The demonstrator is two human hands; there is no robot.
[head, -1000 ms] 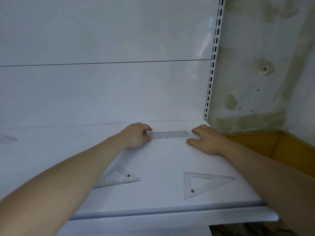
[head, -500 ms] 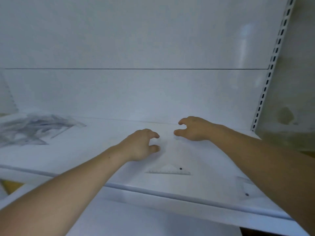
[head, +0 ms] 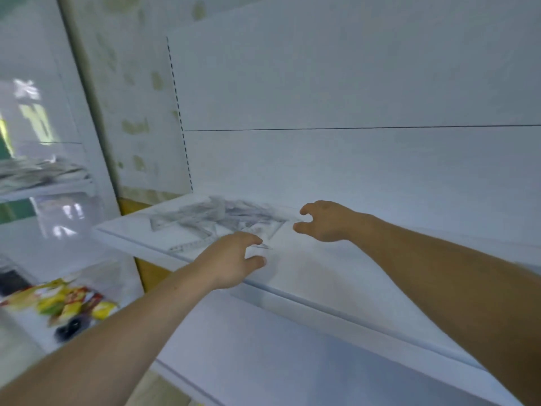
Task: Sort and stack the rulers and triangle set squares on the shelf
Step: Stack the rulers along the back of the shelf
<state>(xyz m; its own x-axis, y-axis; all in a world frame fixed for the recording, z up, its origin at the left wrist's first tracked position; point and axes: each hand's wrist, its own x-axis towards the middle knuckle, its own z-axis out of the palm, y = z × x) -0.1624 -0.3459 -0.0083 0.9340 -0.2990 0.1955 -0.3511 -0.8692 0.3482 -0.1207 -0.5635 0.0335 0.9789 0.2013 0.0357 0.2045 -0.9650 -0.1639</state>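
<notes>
Far-left shelving: a blurred grey heap is being carried on a neighbouring shelf; its contents cannot be told.
Lower left: yellow and red packets are being shown lying on a low surface, with a dark object just beside them.
Slotted upright: it is being seen standing at the left end of the shelf unit, against a stained wall.
Shelf: a white board is being viewed from its front edge, running from the upright towards the right.
Pile of rulers and set squares: the clear pieces are being kept in a loose, unsorted heap at the left end of the shelf, near the back.
Ruler: one clear ruler is being shown lying flat at the front of the pile, close to the shelf edge.
Left hand: it is being held over the front of the shelf, just right of the ruler, fingers bent and thumb spread apart from them. Whether anything is being gripped cannot be told.
Set square: a faint clear corner is being seen at the left fingertips; contact cannot be told.
Right hand: it is being held further back, near the right edge of the pile, thumb and fingers spread in a wide curve with nothing seen between them.
Back panel: a plain white wall is being crossed by one thin horizontal seam.
</notes>
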